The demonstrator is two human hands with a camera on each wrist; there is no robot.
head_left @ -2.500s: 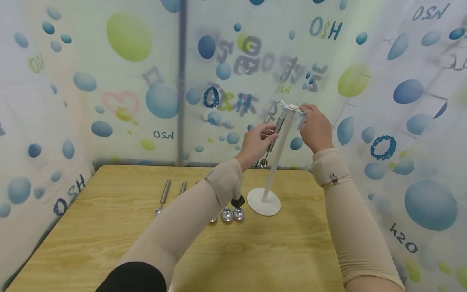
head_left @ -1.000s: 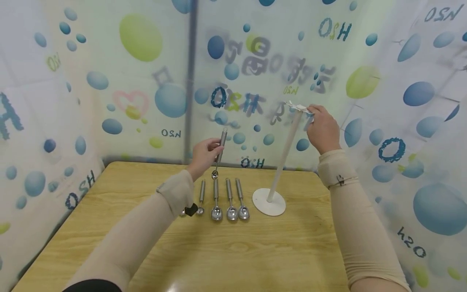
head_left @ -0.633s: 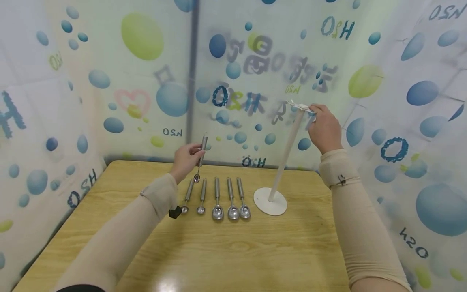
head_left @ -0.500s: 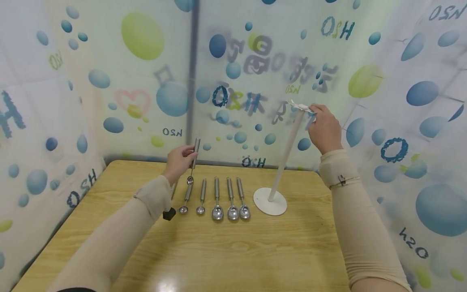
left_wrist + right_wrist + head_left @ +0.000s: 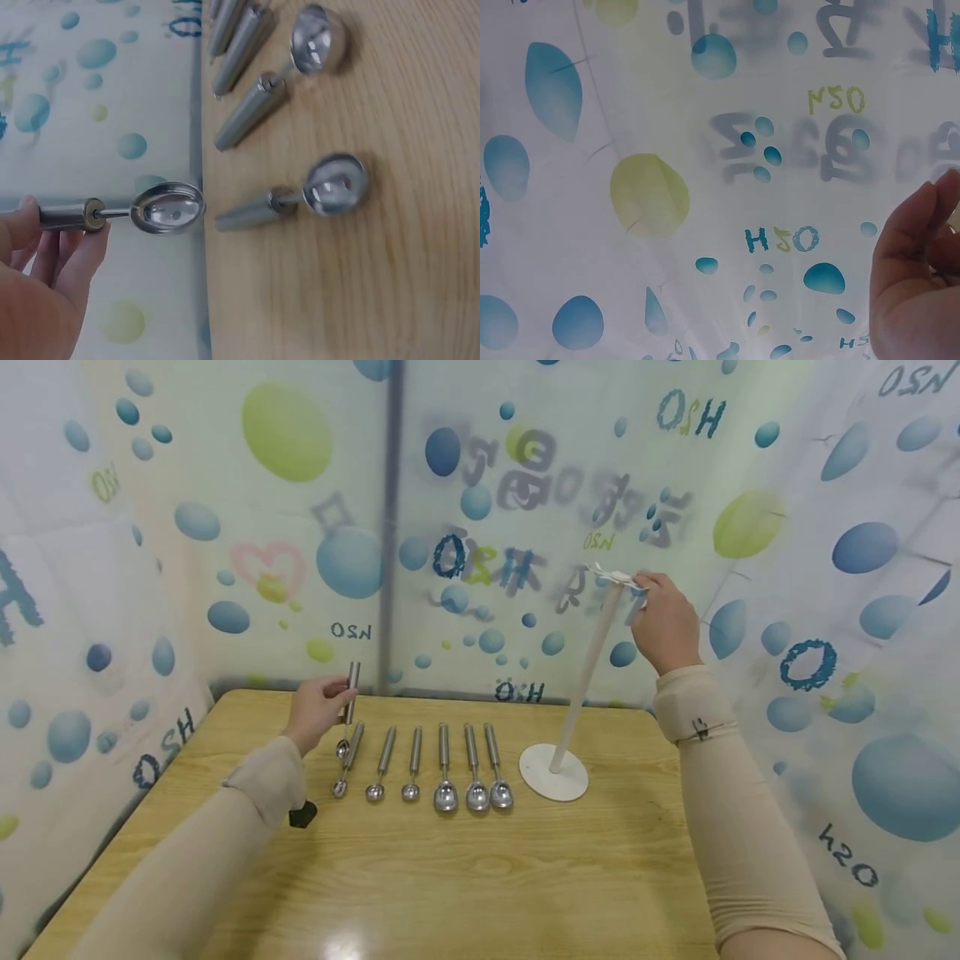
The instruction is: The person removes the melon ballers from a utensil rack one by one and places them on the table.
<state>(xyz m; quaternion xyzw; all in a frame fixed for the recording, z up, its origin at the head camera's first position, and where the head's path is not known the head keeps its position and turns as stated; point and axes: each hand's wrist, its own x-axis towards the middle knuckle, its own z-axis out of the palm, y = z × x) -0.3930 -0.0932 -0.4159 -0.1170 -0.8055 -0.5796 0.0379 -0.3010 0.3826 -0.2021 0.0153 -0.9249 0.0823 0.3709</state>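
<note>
My left hand point(image 5: 318, 714) pinches a steel melon baller point(image 5: 352, 693) by its handle, bowl down, above the left end of a row of similar steel scoops. In the left wrist view the held baller point(image 5: 166, 208) has an oval bowl with a small hole. Right below it lies another baller point(image 5: 352, 750). Two more small ballers point(image 5: 386, 750) and several larger-bowled scoops point(image 5: 445, 777) follow to the right. A white stand point(image 5: 592, 668) rises at the right; my right hand point(image 5: 663, 622) grips its hooked top point(image 5: 618, 578). The right wrist view shows that hand only partly.
The scoops and the stand's round base point(image 5: 553, 774) rest on a wooden table point(image 5: 480, 885). A patterned curtain point(image 5: 487, 635) hangs close behind the table's back edge and along both sides.
My left hand has carried the melon baller away from the stand, leftward and down, past the row to its left end. The right hand has stayed at the stand's top.
</note>
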